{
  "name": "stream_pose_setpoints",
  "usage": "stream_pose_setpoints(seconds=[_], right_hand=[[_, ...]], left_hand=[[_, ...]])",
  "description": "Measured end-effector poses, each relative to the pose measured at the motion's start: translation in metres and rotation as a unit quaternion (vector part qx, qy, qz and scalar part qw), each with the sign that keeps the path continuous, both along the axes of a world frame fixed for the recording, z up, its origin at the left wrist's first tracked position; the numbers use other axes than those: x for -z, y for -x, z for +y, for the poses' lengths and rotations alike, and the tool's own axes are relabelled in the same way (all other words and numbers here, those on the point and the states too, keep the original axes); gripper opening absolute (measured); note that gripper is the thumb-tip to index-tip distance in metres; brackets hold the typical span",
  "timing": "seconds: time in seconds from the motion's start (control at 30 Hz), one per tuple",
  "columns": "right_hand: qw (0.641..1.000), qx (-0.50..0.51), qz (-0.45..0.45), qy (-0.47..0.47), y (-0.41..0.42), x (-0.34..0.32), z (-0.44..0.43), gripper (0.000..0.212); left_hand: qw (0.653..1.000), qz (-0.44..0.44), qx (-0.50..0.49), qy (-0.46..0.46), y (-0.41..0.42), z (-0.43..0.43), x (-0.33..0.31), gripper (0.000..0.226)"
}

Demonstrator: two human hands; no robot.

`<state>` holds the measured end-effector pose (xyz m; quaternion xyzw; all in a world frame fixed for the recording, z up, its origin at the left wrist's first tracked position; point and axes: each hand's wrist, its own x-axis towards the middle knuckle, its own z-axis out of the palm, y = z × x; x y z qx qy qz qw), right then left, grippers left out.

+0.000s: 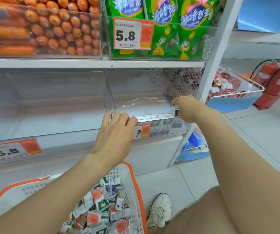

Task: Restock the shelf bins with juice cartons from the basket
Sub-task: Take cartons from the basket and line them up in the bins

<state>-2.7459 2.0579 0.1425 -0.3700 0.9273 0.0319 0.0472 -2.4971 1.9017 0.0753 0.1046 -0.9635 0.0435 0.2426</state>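
On the middle shelf, the clear right bin point(141, 105) has a row point(152, 117) of small juice cartons standing side by side along its front wall, their white tops up; the floor behind them is bare. The right hand point(187, 108) is at the right end of that row, fingers curled down and thumb forward, gripping the last carton point(175, 110), which sits a little higher than its neighbours. The left hand point(116, 132) rests on the bin's front rim, at the left end of the row, just beside the divider point(109, 92); its fingers are close together and lightly bent, tips on the rim, holding nothing. A price tag point(142, 131) on the bin front is partly hidden by this hand. The left bin point(51, 115) next door carries a tag reading 6.5 point(9, 151). Down on the floor, under the left forearm, a white basket point(130, 181) with an orange rim holds a loose heap point(102, 210) of cartons lying every way. Beside the basket is a white shoe point(161, 210). On the shelf above are a bin of orange sausages point(54, 26) and green packs point(179, 24) behind a 5.8 tag point(127, 35). To the right, a wire tray point(247, 85) holds red-and-white packets, with two red extinguishers point(274, 78) by the wall.
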Motion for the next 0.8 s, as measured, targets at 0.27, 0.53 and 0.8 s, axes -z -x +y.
stream_pose_setpoints(seconds=[0.27, 0.53, 0.8], right_hand=[[0.997, 0.028, -0.066, -0.038, -0.024, -0.005, 0.000, 0.056], [0.982, -0.184, -0.006, 0.049, -0.166, -0.027, -0.039, 0.023], [0.913, -0.325, -0.161, -0.188, -0.288, 0.062, -0.070, 0.020]], left_hand=[[0.999, -0.017, 0.039, -0.024, -0.005, -0.006, -0.001, 0.058], [0.987, 0.081, 0.083, -0.112, -0.064, -0.012, 0.002, 0.022], [0.942, -0.231, 0.000, -0.245, -0.172, -0.033, 0.075, 0.022]])
